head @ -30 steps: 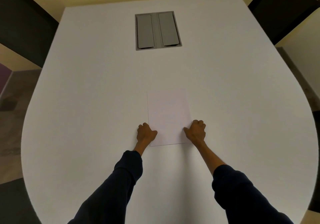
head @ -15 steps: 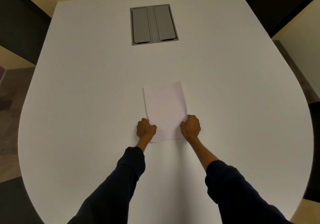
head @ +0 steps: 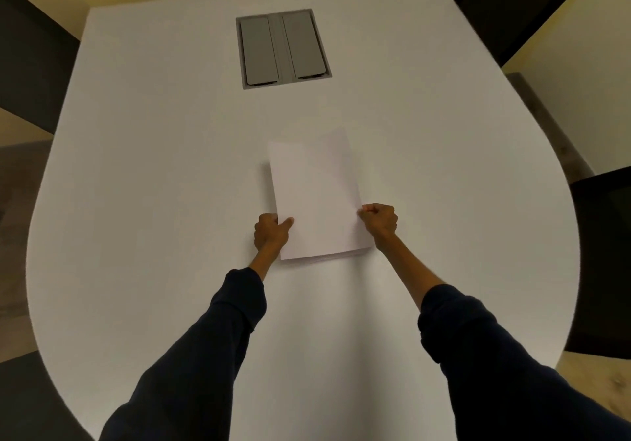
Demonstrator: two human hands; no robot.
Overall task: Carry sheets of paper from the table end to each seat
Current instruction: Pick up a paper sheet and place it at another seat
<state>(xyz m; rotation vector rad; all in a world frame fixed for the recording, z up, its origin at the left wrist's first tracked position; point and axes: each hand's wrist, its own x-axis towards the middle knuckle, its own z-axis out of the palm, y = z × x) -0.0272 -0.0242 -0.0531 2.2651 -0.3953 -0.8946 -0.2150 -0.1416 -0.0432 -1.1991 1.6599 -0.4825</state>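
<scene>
A thin stack of white paper sheets (head: pixel 316 194) is held over the middle of the white table (head: pixel 153 201), its far end raised and casting a shadow on the left. My left hand (head: pixel 271 234) pinches the stack's left edge near the close corner, thumb on top. My right hand (head: pixel 379 220) grips the right edge with curled fingers. The near edge of the stack shows several sheet layers.
A grey cable hatch with two flaps (head: pixel 283 49) is set into the table further ahead. Dark chairs stand at the far left (head: pixel 30 58), far right (head: pixel 515 6) and right side (head: pixel 604 263). The rounded table end curves towards me.
The paper lay flat on the table with both hands at its near corners; now both hands have gripped its edges and lifted it, tilting the far end up.
</scene>
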